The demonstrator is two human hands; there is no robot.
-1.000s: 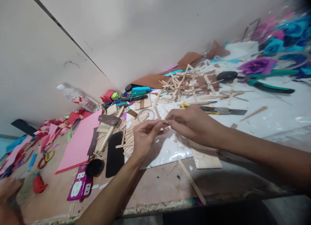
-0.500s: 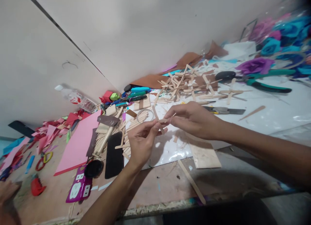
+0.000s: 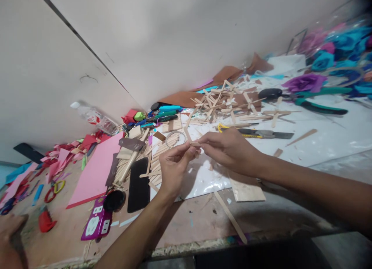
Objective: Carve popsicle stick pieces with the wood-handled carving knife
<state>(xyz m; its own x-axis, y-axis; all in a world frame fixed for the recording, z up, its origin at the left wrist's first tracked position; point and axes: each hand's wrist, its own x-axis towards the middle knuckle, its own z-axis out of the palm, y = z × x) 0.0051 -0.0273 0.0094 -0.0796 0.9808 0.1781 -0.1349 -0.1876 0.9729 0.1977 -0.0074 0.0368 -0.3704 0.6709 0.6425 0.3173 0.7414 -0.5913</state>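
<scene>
My left hand point(image 3: 175, 166) is closed in a pinch at the middle of the view, holding a wooden craft stick point(image 3: 187, 135) that points up and away. A short stick piece point(image 3: 195, 144) lies across it near the fingertips. On that piece's right end, my right hand point(image 3: 229, 150) pinches with thumb and fingers. The fingers partly cover where the two pieces meet, so I cannot tell whether they are joined. Just behind the hands lie a clear tape ring point(image 3: 175, 140) and loose craft sticks point(image 3: 155, 166). A yellow utility knife point(image 3: 261, 133) lies beyond my right hand.
Crossed-stick pieces point(image 3: 213, 102) are heaped toward the wall. Green-handled pliers point(image 3: 316, 106) and paper flowers point(image 3: 305, 83) are at right. A black phone point(image 3: 138, 185), pink sheet point(image 3: 94, 168) and bottle point(image 3: 94, 118) stand left. Another person's hand point(image 3: 11, 230) rests at far left.
My right hand and forearm have lowered slightly, uncovering more of the utility knife and a small wooden scrap. Both hands still pinch the sticks. The view has shifted a little.
</scene>
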